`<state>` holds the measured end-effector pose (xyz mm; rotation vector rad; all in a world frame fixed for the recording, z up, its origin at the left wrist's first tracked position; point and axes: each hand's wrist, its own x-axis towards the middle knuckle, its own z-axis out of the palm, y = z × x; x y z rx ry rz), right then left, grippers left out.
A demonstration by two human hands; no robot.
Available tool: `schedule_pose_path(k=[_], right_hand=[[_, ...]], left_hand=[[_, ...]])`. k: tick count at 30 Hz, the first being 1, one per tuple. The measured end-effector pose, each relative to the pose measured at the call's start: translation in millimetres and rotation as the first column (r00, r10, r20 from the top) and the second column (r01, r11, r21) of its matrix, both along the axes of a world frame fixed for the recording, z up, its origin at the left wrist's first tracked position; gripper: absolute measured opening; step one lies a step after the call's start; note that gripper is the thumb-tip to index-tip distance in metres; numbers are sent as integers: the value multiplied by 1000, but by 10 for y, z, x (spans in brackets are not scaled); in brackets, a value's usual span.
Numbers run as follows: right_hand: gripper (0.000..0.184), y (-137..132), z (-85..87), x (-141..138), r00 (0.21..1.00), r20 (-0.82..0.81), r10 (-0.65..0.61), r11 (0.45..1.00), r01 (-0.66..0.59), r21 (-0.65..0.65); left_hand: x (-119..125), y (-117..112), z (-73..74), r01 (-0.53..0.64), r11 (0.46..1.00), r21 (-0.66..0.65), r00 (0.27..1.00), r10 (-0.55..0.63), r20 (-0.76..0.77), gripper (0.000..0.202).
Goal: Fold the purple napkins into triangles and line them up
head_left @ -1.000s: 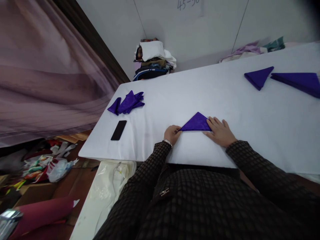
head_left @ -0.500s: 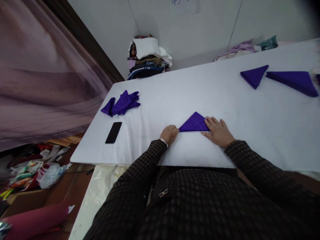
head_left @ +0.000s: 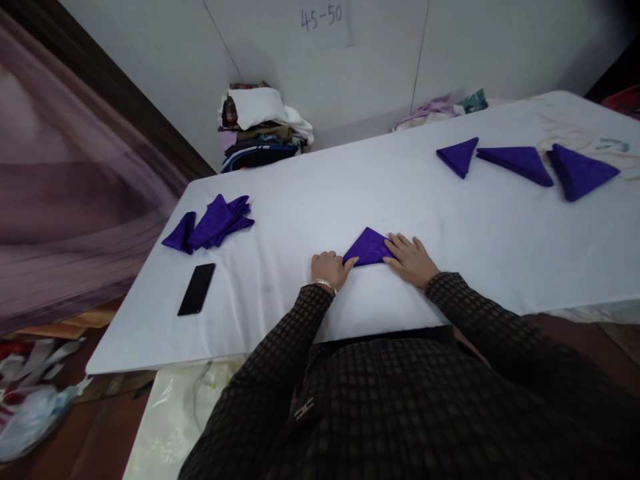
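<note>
A purple folded cloth (head_left: pixel 369 246) lies as a triangle on the white-covered table in front of me, its peak pointing away. My left hand (head_left: pixel 331 268), with a bracelet on the wrist, is closed at the cloth's left corner, thumb on top and the other fingers curled beside it. Over the right corner, my right hand (head_left: pixel 411 260) rests flat with its fingers stretched out, covering that end of the cloth. Its thumb lies along the lower edge.
Several purple cloths (head_left: pixel 219 221) lie piled at the left, behind a black phone (head_left: pixel 197 289). Three folded purple cloths (head_left: pixel 517 164) are spread out at the right. Stacked clothes (head_left: pixel 260 127) rise beyond the table's far edge. A curtain (head_left: pixel 75 173) hangs at the left.
The view has swung to the right, bringing a third folded cloth at the right fully into sight. My left thumb now reaches over the cloth's left corner. My right hand stays at the right corner.
</note>
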<state>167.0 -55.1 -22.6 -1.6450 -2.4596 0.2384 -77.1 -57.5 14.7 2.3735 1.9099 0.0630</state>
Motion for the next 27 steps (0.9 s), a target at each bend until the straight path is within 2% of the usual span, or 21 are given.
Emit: schedule_pose_path(k=[4, 8, 13, 17, 20, 23, 27], right_hand=[[56, -7, 22, -14, 1000, 4, -25, 1000, 25, -9], [53, 4, 30, -13, 999, 25, -28, 999, 28, -26], [53, 30, 15, 3, 1000, 6, -30, 998, 31, -58], [55, 45, -6, 11, 999, -35, -38, 998, 36, -55], [56, 60, -21, 16, 998, -46, -45, 997, 42, -66], [57, 80, -35, 27, 998, -51, -37, 998, 33, -59], [57, 99, -42, 42, 999, -44, -32, 997, 29, -77]], left_hand=[[134, 109, -51, -49, 998, -36, 993, 45, -107, 63], [80, 126, -66, -52, 996, -73, 992, 43, -119, 62], [-25, 98, -12, -105, 987, -120, 994, 101, -42, 50], [-1, 83, 10, -147, 988, -54, 988, 149, 43, 30], [69, 86, 4, -15, 1000, 13, 998, 14, 59, 16], [112, 104, -1, 141, 987, -78, 986, -133, 105, 22], [135, 171, 35, 126, 971, -202, 981, -92, 170, 18]])
